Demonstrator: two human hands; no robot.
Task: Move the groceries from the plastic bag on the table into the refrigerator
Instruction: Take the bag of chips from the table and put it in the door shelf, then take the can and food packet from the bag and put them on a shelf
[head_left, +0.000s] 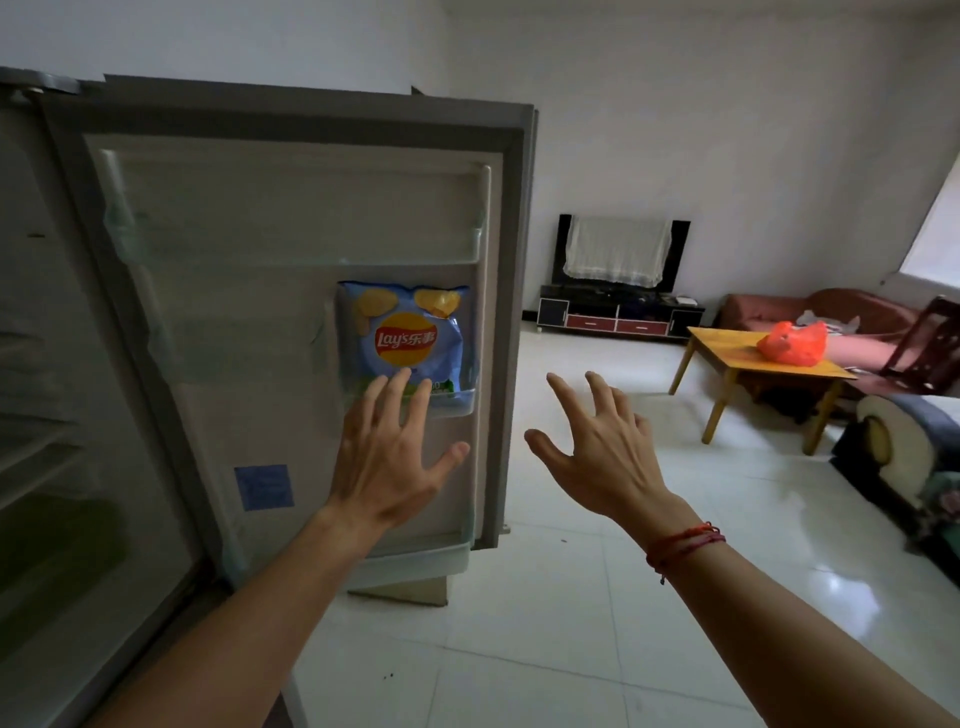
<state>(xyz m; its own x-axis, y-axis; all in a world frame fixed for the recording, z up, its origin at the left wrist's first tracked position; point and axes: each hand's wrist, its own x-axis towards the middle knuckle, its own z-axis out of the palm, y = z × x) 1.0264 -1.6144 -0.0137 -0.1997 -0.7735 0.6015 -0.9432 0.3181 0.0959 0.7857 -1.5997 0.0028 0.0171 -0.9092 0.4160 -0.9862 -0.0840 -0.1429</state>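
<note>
Refrigerator door (291, 218) open, chip bag (410, 338) shelved; your left hand (387, 457) and right hand (597, 452) spread empty; risk: bag tipping out if you swing the door

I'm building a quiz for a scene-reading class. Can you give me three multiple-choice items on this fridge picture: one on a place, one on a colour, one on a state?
1. Where is the chip bag?
A. On the table
B. In a door shelf of the refrigerator door
C. On the floor

2. What colour is the plastic bag on the table?
A. Red-orange
B. Green
C. Black

3. How are the left hand and right hand?
A. Both gripping bags
B. One closed in a fist
C. Both open and empty

Answers: 1 B, the bag stands upright in the door bin. 2 A, it shows bright red-orange. 3 C, fingers are spread, holding nothing.
</note>
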